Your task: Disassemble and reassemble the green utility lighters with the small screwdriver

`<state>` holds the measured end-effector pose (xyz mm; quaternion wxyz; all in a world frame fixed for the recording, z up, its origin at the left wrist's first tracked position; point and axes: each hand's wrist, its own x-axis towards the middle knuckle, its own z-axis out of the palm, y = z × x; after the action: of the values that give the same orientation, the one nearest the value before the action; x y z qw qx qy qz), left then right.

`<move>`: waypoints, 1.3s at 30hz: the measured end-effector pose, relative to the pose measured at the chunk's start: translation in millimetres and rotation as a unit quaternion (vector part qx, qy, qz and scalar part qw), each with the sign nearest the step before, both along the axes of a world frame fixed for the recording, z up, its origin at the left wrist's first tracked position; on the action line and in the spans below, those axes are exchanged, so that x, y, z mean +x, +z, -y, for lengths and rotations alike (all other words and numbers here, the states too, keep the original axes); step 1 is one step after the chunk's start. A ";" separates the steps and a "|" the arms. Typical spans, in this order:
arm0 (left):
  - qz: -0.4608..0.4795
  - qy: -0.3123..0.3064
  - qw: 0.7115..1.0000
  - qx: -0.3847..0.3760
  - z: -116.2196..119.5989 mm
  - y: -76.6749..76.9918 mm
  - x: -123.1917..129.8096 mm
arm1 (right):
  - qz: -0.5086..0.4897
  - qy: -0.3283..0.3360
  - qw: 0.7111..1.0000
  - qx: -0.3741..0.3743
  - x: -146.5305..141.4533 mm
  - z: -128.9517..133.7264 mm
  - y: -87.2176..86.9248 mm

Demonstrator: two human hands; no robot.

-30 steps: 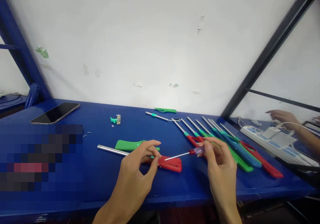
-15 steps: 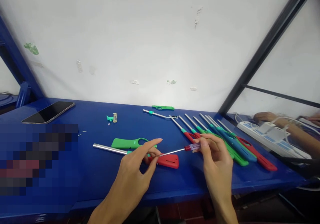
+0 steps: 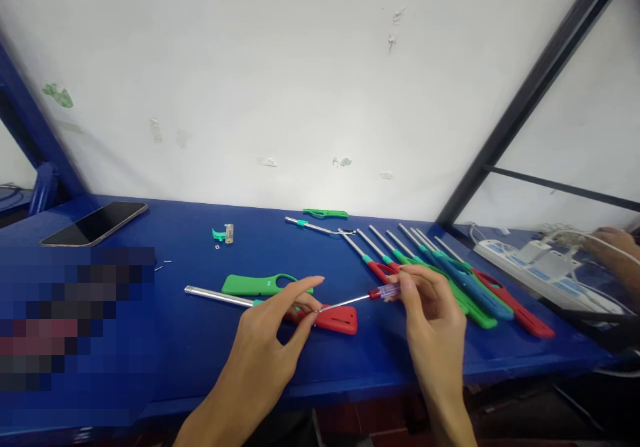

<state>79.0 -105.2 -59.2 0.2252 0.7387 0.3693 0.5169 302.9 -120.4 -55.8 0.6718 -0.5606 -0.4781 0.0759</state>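
Note:
My right hand (image 3: 434,320) grips a screwdriver (image 3: 385,292) by its clear purple and red handle, the thin shaft pointing left. At the shaft's tip the thumb and fingers of my left hand (image 3: 277,337) are pinched together; what lies between them is too small to make out. Beneath that hand rests a red gas lighter (image 3: 340,320), its metal tube (image 3: 215,295) sticking out to the left and its middle hidden by my fingers. Just behind it lies a green lighter shell half (image 3: 250,285).
Several gas lighters (image 3: 480,294) lie in a row at the right. Farther back are a loose lighter tube (image 3: 315,226), a green shell piece (image 3: 325,214) and a clear part with a green trigger (image 3: 229,234). A phone (image 3: 95,224) and a power strip (image 3: 540,270) flank them.
Both my hands and the screwdriver have hardly moved. At the far right, another person's arm has drawn back from the power strip toward the edge of view.

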 end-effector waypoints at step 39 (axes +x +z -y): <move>-0.001 0.032 0.999 0.011 -6.8 -6.0 -2.4 | 0.084 0.176 0.976 0.092 0.0 8.2 -4.7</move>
<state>76.5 -98.4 -65.2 0.2007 0.7293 0.3872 0.5271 302.9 -128.6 -60.5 0.6540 -0.4078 -0.6291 0.1014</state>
